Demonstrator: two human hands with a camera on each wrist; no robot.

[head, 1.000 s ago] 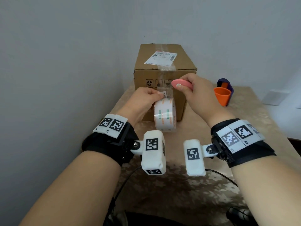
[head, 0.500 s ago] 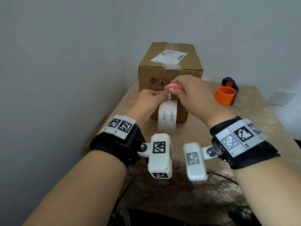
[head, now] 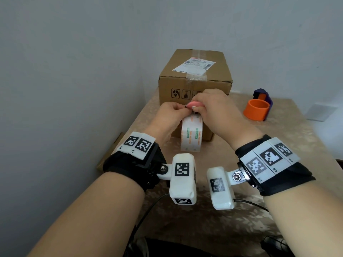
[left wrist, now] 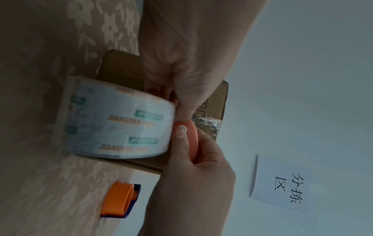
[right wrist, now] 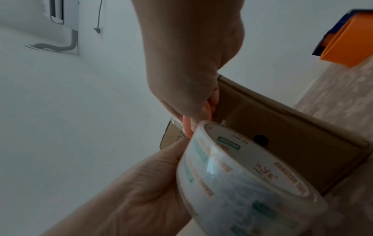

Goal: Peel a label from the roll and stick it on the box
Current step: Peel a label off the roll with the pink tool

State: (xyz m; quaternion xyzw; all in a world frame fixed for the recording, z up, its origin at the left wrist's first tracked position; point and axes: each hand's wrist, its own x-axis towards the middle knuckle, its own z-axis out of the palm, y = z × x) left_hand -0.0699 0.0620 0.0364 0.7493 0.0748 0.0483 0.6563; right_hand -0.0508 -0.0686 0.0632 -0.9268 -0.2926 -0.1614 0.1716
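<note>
Between the two sets of fingers, the roll point(head: 191, 134) stands on edge on the desk point(head: 278, 145), just before the box point(head: 194, 86). Left hand point(head: 168, 117) pinches the roll's top edge; right hand point(head: 219, 112) grips a pink cutter point(head: 194, 104) there. Film probably thin, clingy, light: best lifted by its free corner.

Soft, even daylight fills the head view, and the box point(head: 194, 86) throws only a faint shadow on the table point(head: 278, 145) just beside it. Both wrist views are dimmer and bluish. The roll point(right wrist: 242, 183) nearest the lens is blurred, and straight lines bend toward the edges.
</note>
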